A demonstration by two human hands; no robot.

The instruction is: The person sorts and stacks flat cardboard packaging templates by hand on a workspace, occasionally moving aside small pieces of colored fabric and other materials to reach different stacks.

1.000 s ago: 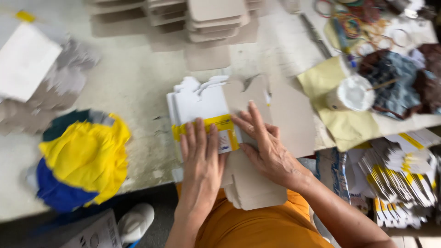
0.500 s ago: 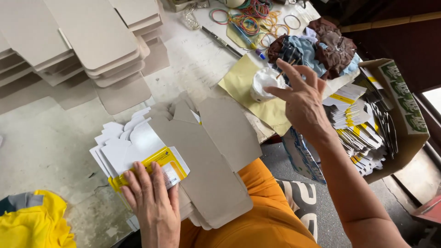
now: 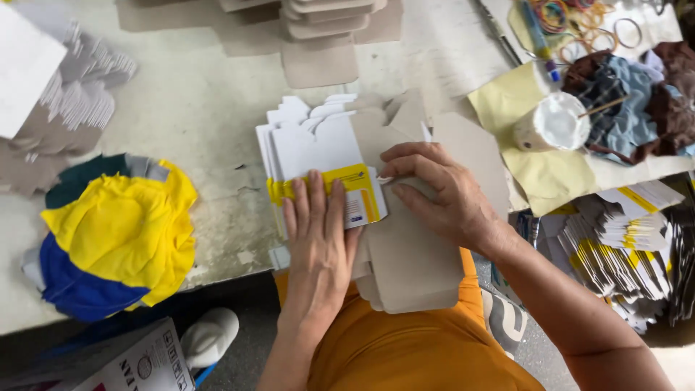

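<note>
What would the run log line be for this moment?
left hand: flat on white and yellow die-cut cardboard stack | right hand: fingers on grey cardboard blank | white cup: untouched

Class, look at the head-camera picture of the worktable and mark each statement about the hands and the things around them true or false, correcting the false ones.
1. The left hand lies flat on the stack of white and yellow cardboard blanks. True.
2. The right hand holds the white cup. False: it rests on the grey cardboard blank, apart from the cup.
3. A thin stick pokes out of the white cup. True.
4. The yellow and blue cloth lies to the right of both hands. False: it lies to their left.
5. The rubber bands lie at the near table edge. False: they lie at the far right.
</note>
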